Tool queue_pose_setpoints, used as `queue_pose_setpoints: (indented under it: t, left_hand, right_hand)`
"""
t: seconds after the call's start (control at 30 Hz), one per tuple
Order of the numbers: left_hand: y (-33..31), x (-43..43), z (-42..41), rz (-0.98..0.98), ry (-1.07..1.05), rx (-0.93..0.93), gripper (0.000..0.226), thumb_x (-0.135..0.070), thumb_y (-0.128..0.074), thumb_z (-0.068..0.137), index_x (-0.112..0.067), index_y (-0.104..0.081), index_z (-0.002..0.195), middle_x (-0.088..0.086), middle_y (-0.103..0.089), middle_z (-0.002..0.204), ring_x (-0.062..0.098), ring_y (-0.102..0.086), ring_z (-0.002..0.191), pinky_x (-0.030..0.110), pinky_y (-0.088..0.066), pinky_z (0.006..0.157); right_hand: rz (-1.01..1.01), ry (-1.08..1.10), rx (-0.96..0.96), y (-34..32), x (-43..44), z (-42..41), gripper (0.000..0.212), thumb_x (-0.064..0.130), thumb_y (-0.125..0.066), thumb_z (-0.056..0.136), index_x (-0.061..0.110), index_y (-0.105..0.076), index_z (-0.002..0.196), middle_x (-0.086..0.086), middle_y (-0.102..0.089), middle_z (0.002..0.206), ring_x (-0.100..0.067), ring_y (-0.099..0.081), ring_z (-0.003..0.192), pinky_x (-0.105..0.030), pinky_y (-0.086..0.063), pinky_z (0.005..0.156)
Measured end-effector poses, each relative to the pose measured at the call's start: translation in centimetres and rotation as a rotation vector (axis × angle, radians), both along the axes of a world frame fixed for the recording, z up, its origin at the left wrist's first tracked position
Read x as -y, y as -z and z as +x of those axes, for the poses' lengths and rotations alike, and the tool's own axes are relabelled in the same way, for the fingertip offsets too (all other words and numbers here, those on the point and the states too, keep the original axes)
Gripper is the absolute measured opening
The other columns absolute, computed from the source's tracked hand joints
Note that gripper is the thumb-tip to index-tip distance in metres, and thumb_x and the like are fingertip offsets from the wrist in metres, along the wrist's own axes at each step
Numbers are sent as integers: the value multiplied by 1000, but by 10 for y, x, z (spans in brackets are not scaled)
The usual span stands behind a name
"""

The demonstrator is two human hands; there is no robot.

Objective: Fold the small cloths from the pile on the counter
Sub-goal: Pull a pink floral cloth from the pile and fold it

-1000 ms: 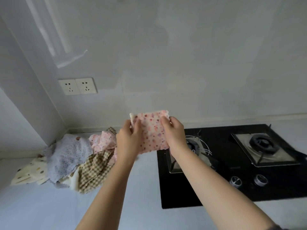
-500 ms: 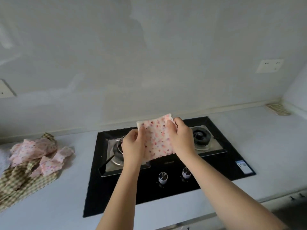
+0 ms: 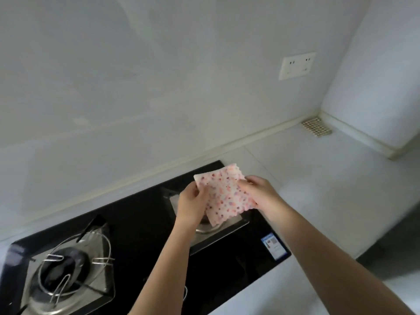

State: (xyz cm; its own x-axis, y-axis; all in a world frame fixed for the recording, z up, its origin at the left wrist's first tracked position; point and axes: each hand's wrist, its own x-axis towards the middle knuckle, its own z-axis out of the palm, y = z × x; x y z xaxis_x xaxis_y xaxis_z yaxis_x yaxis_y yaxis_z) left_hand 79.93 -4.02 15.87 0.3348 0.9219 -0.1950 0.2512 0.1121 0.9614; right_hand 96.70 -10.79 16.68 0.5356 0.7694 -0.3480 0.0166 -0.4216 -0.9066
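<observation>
Pale surface (image 3: 318, 178) runs right of a black stove (image 3: 136, 223) under a plain wall. Both hands hold a folded floral cloth (image 3: 223, 193) in the air over the right burner (image 3: 218, 226): left hand (image 3: 192, 204) pinches its left edge, right hand (image 3: 259, 193) grips the right edge, likely keeping the fold from opening before it is laid down.
</observation>
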Motion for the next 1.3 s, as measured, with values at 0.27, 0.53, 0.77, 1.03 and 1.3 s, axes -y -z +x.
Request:
queue_pose_setpoints:
  t: [0.27,0.53,0.77,1.03,1.3]
  left_hand:
    - [51,-21,176,-111,62,-19,20,-20,-49,99,-12,-57,116,4,-64,109,21,-67,90,33,-61,60]
    - [118,-68,375,-132,-38,-283,19,-23,-43,99,-14,-59,100,10,-64,99,31,-66,88,45,-58,76]
    - [153,-130,501,-53,-21,-409,25,-29,-41,99,-12,-59,93,5,-64,87,27,-68,78,43,-60,71]
    - [173,-179,564,39,4,-620,27,-32,-45,97,-14,-60,85,7,-68,85,26,-68,73,38,-59,67]
    - [170,-178,559,107,-50,-690,30,-43,-51,94,-14,-58,91,3,-66,85,24,-65,80,32,-50,63]
  right_hand:
    - [-14,75,289,48,-19,172,6,16,-63,91,12,-64,88,9,-54,67,-11,-49,61,-22,-35,55]
    - [-192,-55,337,111,-74,371,25,23,-64,89,-2,-65,86,-9,-60,74,-22,-55,71,-29,-39,63]
    - [-225,-143,571,151,-132,496,30,19,-56,93,12,-47,65,0,-45,62,-22,-46,67,-31,-28,53]
    - [-220,-77,787,183,-167,552,22,31,-52,94,14,-60,82,-6,-63,76,-28,-61,76,-34,-45,63]
    - [-143,-72,1046,183,-163,555,25,33,-58,94,10,-54,102,-7,-54,95,-28,-59,78,-30,-35,58]
